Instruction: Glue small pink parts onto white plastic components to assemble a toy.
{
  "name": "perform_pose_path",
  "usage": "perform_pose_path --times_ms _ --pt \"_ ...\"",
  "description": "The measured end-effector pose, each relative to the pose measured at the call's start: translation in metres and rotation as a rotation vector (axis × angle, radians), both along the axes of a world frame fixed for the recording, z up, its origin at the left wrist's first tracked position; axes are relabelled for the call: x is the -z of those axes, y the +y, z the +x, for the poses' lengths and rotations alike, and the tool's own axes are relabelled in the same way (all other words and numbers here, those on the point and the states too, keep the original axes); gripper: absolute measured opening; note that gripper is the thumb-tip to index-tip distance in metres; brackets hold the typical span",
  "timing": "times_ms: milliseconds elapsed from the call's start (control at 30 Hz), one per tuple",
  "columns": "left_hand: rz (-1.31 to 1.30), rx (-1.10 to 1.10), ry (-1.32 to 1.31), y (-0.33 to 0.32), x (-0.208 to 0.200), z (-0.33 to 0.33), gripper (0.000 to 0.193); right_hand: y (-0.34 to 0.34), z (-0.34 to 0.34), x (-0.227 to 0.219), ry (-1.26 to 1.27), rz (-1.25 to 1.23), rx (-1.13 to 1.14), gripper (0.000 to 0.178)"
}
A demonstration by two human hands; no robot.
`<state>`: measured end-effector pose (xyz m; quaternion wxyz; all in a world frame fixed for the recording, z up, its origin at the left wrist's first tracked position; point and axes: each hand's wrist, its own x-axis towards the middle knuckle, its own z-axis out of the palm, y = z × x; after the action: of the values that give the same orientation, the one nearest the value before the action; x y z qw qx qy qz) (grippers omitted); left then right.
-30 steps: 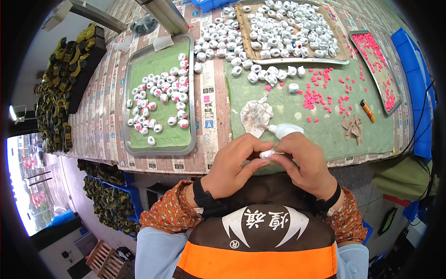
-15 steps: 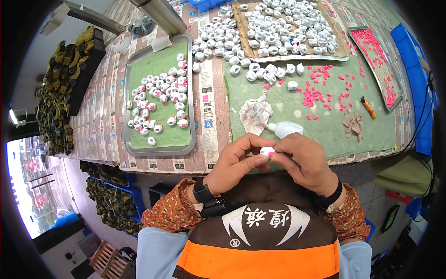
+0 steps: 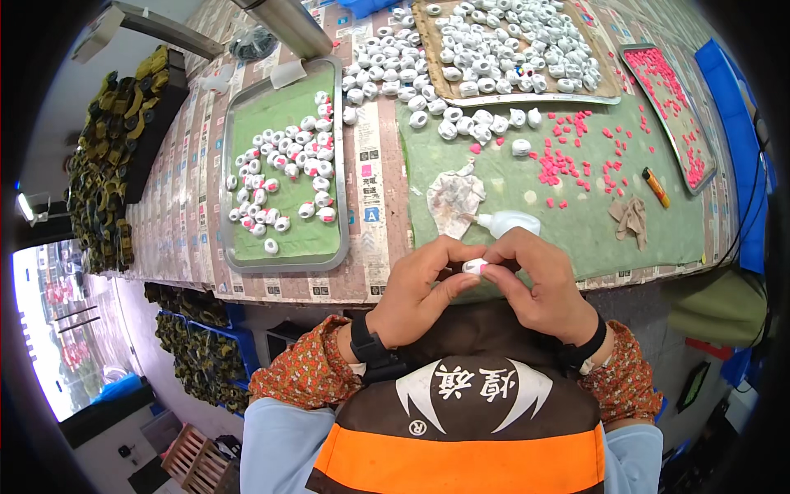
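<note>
Lying at the left, a green-lined tray point(image 3: 309, 240) bears white pieces with pink parts point(image 3: 325, 214). The left hand point(image 3: 418, 288) pinches 1 end of a small white piece point(image 3: 471, 266) between thumb and forefinger. A stained cloth point(image 3: 453, 202) lies just beyond. Between the 2 hands, the small white piece shows its pink part near the near edge of the table point(image 3: 370, 272). Behind it lies a squeeze bottle point(image 3: 514, 222). The right hand point(image 3: 539, 284) grasps the other end, its thumb at the pink part. Farther right are loose pink bits point(image 3: 547, 171), a crumpled tan cloth point(image 3: 629, 218) and an orange tube point(image 3: 656, 188).
</note>
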<state>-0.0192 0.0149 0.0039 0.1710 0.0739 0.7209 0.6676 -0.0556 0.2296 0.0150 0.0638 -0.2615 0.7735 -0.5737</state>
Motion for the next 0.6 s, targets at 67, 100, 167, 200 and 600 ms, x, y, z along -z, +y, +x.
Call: perform_pose_path --times_ms 67,100,167,200,600 --pt "0.078 -0.009 -0.102 -0.004 -0.003 -0.001 0.028 0.000 -0.002 0.000 -0.112 -0.011 -0.004 0.014" --pt "0.102 -0.003 -0.141 -0.007 -0.007 -0.002 0.028 0.001 -0.002 -0.001 -0.169 -0.015 -0.010 0.015" --pt "0.079 -0.051 -0.161 -0.018 -0.013 -0.005 0.028 0.004 -0.003 -0.006 -0.114 0.023 0.027 0.017" --pt "0.036 -0.104 -0.146 -0.025 -0.015 -0.007 0.028 0.005 -0.003 -0.009 -0.088 0.039 0.043 0.019" --pt "-1.033 -0.400 0.433 -0.157 0.000 -0.044 0.026 0.028 -0.006 -0.004 0.108 0.185 0.228 0.011"
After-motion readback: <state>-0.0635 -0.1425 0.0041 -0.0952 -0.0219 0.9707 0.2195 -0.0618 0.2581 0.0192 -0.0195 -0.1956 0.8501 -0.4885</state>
